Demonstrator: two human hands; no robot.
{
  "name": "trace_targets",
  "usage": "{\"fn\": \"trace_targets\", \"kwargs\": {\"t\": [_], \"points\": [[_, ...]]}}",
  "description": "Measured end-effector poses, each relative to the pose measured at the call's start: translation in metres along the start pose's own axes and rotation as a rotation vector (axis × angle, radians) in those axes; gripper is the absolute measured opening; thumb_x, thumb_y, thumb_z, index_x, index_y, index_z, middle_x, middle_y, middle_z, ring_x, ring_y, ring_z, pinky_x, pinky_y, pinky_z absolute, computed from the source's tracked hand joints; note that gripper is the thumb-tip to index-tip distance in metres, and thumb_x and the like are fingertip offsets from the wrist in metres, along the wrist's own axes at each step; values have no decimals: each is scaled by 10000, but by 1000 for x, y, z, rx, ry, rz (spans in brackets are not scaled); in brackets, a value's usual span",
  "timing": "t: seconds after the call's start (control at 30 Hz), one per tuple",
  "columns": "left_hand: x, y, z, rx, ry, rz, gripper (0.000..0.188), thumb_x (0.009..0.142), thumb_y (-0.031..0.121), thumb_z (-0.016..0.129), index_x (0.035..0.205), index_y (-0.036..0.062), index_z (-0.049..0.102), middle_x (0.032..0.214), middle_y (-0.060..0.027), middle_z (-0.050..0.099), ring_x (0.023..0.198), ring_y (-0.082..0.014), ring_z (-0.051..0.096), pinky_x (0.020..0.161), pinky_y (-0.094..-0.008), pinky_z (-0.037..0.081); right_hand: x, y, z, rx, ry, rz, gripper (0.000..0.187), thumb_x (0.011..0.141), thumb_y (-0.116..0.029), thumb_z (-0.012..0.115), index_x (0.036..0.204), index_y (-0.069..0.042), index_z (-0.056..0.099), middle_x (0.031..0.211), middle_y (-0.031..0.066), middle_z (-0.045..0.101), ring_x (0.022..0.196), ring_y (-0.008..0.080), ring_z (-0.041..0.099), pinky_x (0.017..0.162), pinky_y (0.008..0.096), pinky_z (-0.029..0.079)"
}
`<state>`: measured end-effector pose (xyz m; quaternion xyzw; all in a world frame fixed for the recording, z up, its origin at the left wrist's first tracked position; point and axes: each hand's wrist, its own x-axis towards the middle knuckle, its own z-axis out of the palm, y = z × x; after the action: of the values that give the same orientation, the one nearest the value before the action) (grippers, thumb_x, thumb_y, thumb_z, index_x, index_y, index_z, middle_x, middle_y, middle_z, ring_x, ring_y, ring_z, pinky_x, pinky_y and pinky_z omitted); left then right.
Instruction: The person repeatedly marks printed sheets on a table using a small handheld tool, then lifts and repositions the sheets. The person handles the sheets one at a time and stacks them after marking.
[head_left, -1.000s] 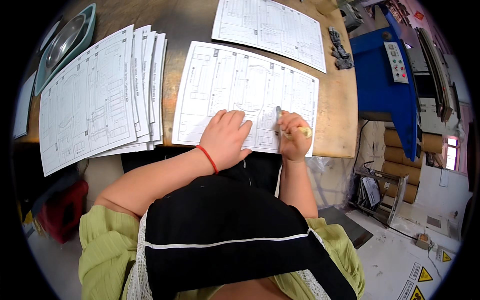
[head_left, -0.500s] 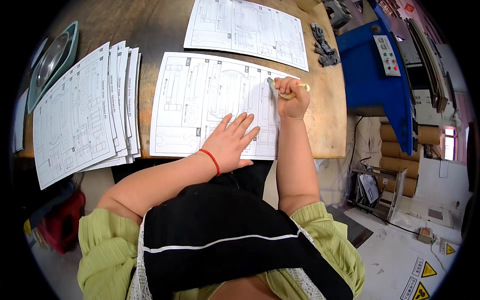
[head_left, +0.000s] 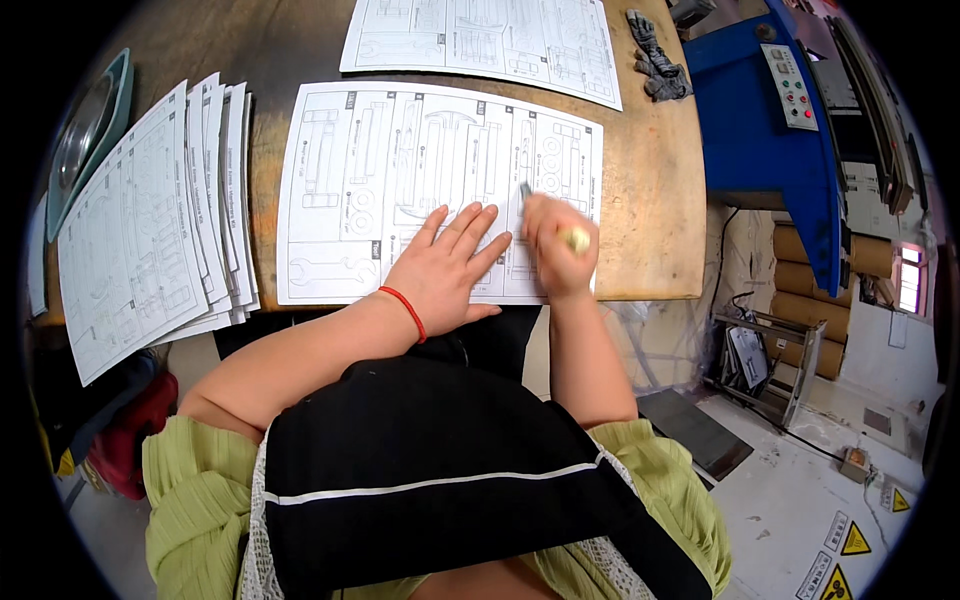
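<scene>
A white printed sheet [head_left: 325, 235] with line drawings of wrenches, bolts and rings lies flat at the table's near edge. My left hand [head_left: 440, 268] rests on its lower middle, fingers spread and palm down. Closed in a fist, my right hand [head_left: 562, 250] grips a small tool with a pale yellow handle [head_left: 576, 239]. The tool's narrow grey tip [head_left: 526, 188] points away from me over the right part of the sheet. Blur and my fingers hide most of the tool, and I cannot tell whether its tip touches the sheet.
Behind lies a similar printed sheet [head_left: 490, 50]. On the left, several more form a fanned stack [head_left: 130, 240] beside a green tray [head_left: 115, 105]. A dark grey glove [head_left: 660, 65] is at the table's far right. Past that edge stands a blue machine [head_left: 745, 130] with a button panel.
My right hand with the tool has moved toward me from the sheet's far right part. My left hand stays on the sheet. The whole view has shifted slightly.
</scene>
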<state>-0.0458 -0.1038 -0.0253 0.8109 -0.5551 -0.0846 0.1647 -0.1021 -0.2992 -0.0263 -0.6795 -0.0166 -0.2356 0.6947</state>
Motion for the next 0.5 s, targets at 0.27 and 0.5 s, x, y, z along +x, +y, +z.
{"fn": "trace_targets", "kwargs": {"t": [0.27, 0.5], "points": [[0, 1, -1, -7, 16, -15, 898, 830, 587, 703, 1545, 149, 382, 1610, -155, 309, 1507, -304, 267, 1226, -504, 191, -31, -20, 6, 60, 67, 1, 131, 709, 12, 477, 601, -46, 429, 660, 88, 507, 682, 210, 462, 765, 389, 409], [1, 3, -2, 11, -22, -30, 873, 843, 573, 699, 1548, 170, 379, 1618, -141, 298, 1514, -285, 252, 1236, -489, 180, -59, -30, -24, 205, 162, 12, 175, 758, -83, 511, 600, -55, 441, 634, 95, 510, 667, 229, 486, 835, 407, 414]]}}
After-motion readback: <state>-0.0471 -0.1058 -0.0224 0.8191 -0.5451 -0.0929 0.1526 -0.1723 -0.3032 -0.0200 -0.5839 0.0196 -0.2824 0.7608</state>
